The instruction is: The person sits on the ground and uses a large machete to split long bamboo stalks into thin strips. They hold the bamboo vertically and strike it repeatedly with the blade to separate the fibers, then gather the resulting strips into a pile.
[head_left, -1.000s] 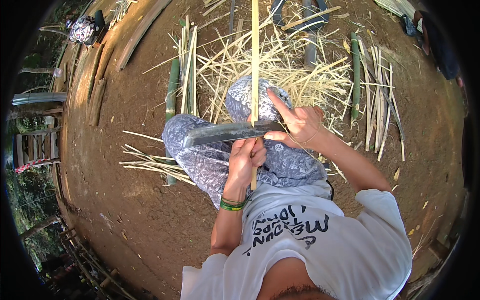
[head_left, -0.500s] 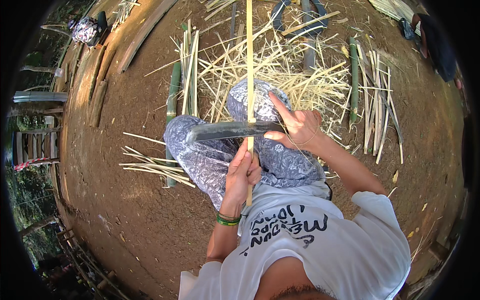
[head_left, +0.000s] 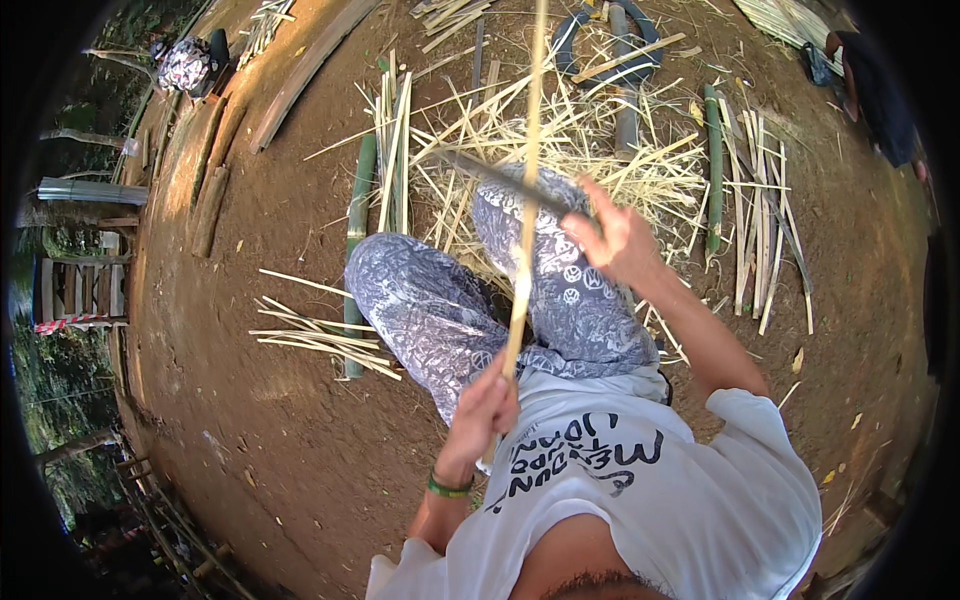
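Observation:
My left hand (head_left: 483, 408) is closed around the lower end of a long, pale bamboo strip (head_left: 524, 240), close to my shirt. The strip runs up and away past my knees and out of the far edge of the view. In my right hand (head_left: 618, 240), above my right leg, is a long dark-bladed machete (head_left: 505, 180). Its blade points to the far left and crosses the strip; I cannot tell whether they touch. The fingers hide the handle. My right index finger lies extended along the blade's back.
Bamboo shavings (head_left: 640, 170) heap beyond my knees. Split strips (head_left: 325, 335) lie to my left, more strips (head_left: 765, 215) to the right. Green bamboo poles (head_left: 361, 200) flank the heap. A dark ring-shaped tube (head_left: 567, 45) lies at the far side. Another person (head_left: 875, 95) is at far right.
My left hand has drawn back slightly toward my body, and the strip now leans to the right. The machete has moved farther away and tilted, its tip now pointing farther up.

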The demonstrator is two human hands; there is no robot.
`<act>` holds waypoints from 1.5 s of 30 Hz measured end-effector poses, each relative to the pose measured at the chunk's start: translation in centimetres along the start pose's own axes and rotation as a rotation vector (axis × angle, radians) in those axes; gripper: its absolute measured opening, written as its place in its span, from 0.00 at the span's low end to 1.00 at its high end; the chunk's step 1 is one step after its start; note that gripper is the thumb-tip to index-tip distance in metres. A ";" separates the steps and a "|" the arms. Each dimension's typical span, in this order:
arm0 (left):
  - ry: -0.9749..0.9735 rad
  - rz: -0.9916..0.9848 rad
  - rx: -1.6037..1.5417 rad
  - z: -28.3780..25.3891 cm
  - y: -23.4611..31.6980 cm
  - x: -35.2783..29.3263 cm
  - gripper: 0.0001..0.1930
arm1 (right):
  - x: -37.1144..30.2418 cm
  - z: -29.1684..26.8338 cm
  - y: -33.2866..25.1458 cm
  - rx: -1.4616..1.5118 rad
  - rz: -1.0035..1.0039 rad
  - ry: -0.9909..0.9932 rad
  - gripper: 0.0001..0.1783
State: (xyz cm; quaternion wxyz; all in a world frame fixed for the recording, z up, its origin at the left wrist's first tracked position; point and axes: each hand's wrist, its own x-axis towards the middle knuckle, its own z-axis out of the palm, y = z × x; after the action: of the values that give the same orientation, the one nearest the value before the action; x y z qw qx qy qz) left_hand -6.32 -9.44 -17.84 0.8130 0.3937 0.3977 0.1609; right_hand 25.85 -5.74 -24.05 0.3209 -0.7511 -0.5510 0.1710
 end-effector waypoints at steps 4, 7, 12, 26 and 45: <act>0.078 -0.047 -0.171 -1.8 -3.2 -4.2 0.27 | 2.1 -5.3 2.4 0.267 0.312 0.322 0.36; 0.013 -0.014 -0.210 -1.4 -0.9 -1.0 0.26 | 0.1 -7.1 -0.2 0.420 0.246 0.232 0.37; -0.085 0.151 -0.101 2.6 4.7 7.2 0.23 | -2.1 -5.8 -1.8 0.191 -0.164 0.004 0.41; -0.039 0.193 -0.176 4.0 6.1 11.8 0.16 | -0.6 -2.4 -4.8 -0.325 -0.323 0.046 0.50; -0.102 0.162 -0.151 3.6 4.8 11.3 0.16 | -0.3 -2.1 -5.0 -0.353 -0.261 -0.014 0.54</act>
State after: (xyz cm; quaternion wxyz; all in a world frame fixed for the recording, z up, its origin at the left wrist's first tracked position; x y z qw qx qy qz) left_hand 3.83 -1.73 -18.69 0.8439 0.3698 0.3096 0.2351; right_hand 23.43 -5.70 -19.13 0.2002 -0.7169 -0.6670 0.0341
